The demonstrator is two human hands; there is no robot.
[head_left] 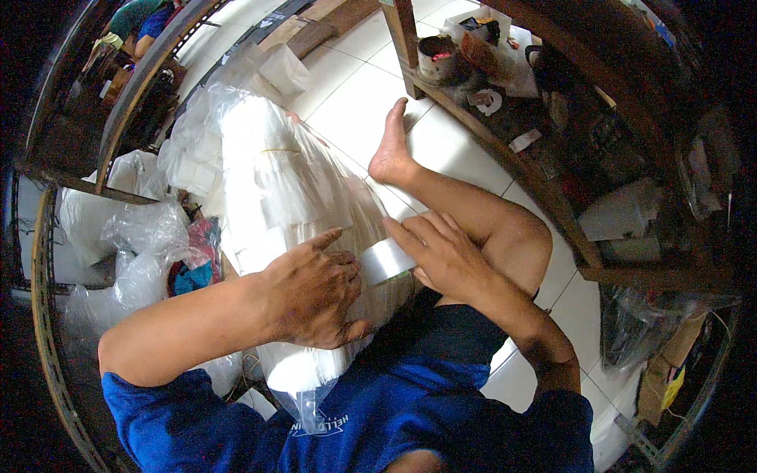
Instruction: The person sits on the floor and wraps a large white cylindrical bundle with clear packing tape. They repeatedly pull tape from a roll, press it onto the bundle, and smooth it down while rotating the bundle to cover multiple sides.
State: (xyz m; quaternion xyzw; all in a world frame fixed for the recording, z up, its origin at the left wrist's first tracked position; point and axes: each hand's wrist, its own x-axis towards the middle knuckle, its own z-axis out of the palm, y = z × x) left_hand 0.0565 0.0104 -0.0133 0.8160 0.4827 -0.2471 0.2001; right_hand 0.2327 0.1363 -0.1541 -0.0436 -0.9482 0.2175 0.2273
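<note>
A long bundle of white goods wrapped in clear plastic lies slantwise in front of me, its near end against my lap. A thin yellowish band crosses its upper part. My left hand rests on the near half of the bundle, palm down, with fingers and thumb spread. In my right hand is a roll of shiny, clear-looking tape, held at the bundle's right side. The roll's edge comes close to my left fingers. Whether a strip of tape runs from it onto the plastic cannot be made out.
Crumpled clear plastic bags and coloured cloth lie at left. A cluttered wooden shelf stands at right, with a soot-marked can. My bare foot is on the white tiles. Another person is at far left.
</note>
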